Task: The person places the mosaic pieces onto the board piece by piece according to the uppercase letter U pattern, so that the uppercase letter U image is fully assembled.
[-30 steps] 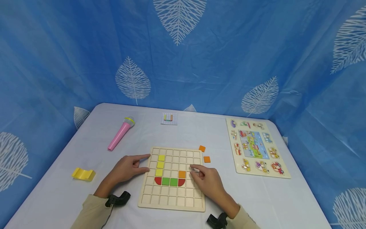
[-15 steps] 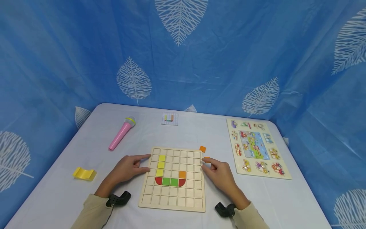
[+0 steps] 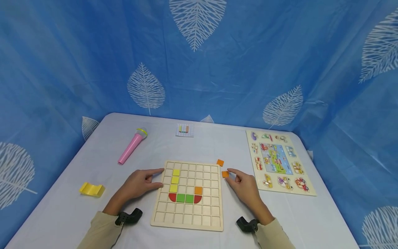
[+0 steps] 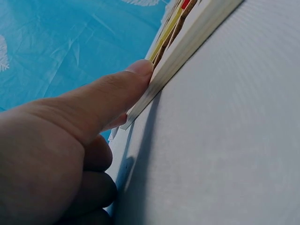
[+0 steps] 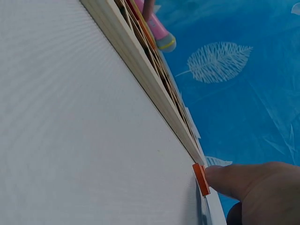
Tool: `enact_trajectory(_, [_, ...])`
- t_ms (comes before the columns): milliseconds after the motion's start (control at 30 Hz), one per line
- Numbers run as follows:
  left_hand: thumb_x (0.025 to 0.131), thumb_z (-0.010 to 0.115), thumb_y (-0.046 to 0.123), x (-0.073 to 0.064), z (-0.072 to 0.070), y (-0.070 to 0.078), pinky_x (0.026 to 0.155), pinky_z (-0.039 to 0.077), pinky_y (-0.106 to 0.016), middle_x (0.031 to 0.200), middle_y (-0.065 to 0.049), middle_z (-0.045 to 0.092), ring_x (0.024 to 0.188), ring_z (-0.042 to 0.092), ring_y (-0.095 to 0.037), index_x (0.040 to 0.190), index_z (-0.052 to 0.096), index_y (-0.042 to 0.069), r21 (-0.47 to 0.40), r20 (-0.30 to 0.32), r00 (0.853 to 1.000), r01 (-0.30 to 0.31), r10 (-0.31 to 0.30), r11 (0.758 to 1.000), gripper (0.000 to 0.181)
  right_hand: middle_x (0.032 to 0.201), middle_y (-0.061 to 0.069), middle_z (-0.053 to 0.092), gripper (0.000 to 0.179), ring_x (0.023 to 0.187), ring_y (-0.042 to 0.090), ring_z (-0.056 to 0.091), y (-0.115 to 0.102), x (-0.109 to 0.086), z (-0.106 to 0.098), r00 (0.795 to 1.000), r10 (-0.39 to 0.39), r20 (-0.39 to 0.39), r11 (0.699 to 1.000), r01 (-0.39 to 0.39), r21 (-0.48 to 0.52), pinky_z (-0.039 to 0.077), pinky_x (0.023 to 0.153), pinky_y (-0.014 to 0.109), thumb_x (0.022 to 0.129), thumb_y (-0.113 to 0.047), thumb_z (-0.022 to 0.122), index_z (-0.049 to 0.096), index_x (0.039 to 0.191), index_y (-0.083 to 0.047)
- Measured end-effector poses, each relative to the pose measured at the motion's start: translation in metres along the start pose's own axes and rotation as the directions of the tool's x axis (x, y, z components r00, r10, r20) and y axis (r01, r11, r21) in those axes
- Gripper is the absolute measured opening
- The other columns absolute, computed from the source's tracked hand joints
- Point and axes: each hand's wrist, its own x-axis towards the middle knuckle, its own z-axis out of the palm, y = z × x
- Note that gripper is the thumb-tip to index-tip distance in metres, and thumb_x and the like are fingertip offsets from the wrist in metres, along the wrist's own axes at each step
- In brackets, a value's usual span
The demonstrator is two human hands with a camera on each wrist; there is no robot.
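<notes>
A wooden grid board [image 3: 186, 221] lies mid-table. It carries three yellow square tiles [image 3: 174, 180], two rounded red tiles [image 3: 172, 197], two green tiles [image 3: 180, 197] and an orange tile [image 3: 198, 190], together forming a U. Spread thumb and index finger of my left hand [image 3: 136, 185] touch the board's left edge; its other fingers are folded in. Beyond the right edge, my right hand [image 3: 245, 188] pinches a loose orange tile [image 5: 201, 179] between thumb and index finger. A second loose orange tile [image 3: 220, 162] lies just behind it, near the board's top right corner.
A small card [image 3: 185, 130] with a U pattern lies at the back. The pink toy microphone [image 3: 132, 147] and a yellow wavy block [image 3: 92, 189] are on the left. To the right lies a picture puzzle board [image 3: 280, 162]. Blue curtains surround the table.
My right hand has moved right, off the board, to the nearer loose orange tile and now pinches it. My left hand stays at the board's left edge.
</notes>
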Motion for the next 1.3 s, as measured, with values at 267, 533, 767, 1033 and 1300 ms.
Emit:
enact_trajectory(267, [0.085, 0.083, 0.044, 0.000, -0.002, 0.001, 0.052, 0.027, -0.025, 0.060, 0.009, 0.038, 0.054, 0.035, -0.009, 0.140, 0.066, 0.017, -0.002, 0.011, 1.000, 0.011, -0.011, 1.000, 0.064, 0.056, -0.011, 0.042, 0.035, 0.047, 0.005, 0.035, 0.003, 0.003, 0.000, 0.998, 0.046, 0.037, 0.997, -0.044, -0.059, 0.030, 0.048, 0.025, 0.089, -0.020, 0.082, 0.075, 0.121, -0.008])
enact_trajectory(533, [0.085, 0.083, 0.043, 0.000, -0.001, 0.001, 0.051, 0.027, -0.025, 0.060, 0.009, 0.038, 0.053, 0.034, -0.008, 0.139, 0.066, 0.017, -0.003, 0.006, 1.000, 0.004, -0.004, 1.000, 0.062, 0.054, -0.011, 0.045, 0.033, 0.046, 0.007, 0.038, 0.001, 0.004, 0.001, 0.994, 0.083, 0.074, 0.992, -0.075, -0.103, 0.029, 0.047, 0.026, 0.091, -0.023, 0.080, 0.076, 0.121, -0.011])
enact_trajectory(767, [0.084, 0.084, 0.042, 0.000, 0.000, 0.001, 0.052, 0.026, -0.025, 0.059, 0.008, 0.038, 0.054, 0.034, -0.009, 0.139, 0.066, 0.017, -0.002, 0.002, 1.000, 0.012, -0.012, 1.000, 0.063, 0.055, -0.010, 0.042, 0.033, 0.048, 0.007, 0.035, -0.003, 0.001, 0.001, 0.994, 0.086, 0.072, 0.987, -0.076, -0.139, 0.027, 0.048, 0.026, 0.092, -0.026, 0.079, 0.076, 0.122, -0.012])
enact_trajectory(1033, [0.083, 0.085, 0.040, 0.000, 0.001, 0.002, 0.051, 0.026, -0.025, 0.059, 0.007, 0.038, 0.054, 0.035, -0.009, 0.139, 0.066, 0.016, 0.009, -0.008, 1.000, 0.011, -0.011, 1.000, 0.063, 0.053, -0.010, 0.034, 0.033, 0.048, 0.008, 0.029, -0.009, -0.004, 0.002, 0.998, 0.028, 0.054, 0.977, -0.016, -0.211, 0.024, 0.049, 0.026, 0.094, -0.024, 0.077, 0.075, 0.123, -0.009])
enact_trajectory(1300, [0.083, 0.085, 0.040, 0.000, 0.001, 0.002, 0.051, 0.027, -0.025, 0.059, 0.008, 0.038, 0.054, 0.035, -0.009, 0.139, 0.066, 0.016, 0.009, -0.010, 1.000, 0.005, -0.005, 1.000, 0.064, 0.055, -0.011, 0.036, 0.029, 0.049, 0.006, 0.031, -0.009, -0.005, 0.002, 0.999, 0.024, 0.034, 0.982, -0.018, -0.189, 0.025, 0.049, 0.026, 0.093, -0.024, 0.078, 0.076, 0.118, -0.008])
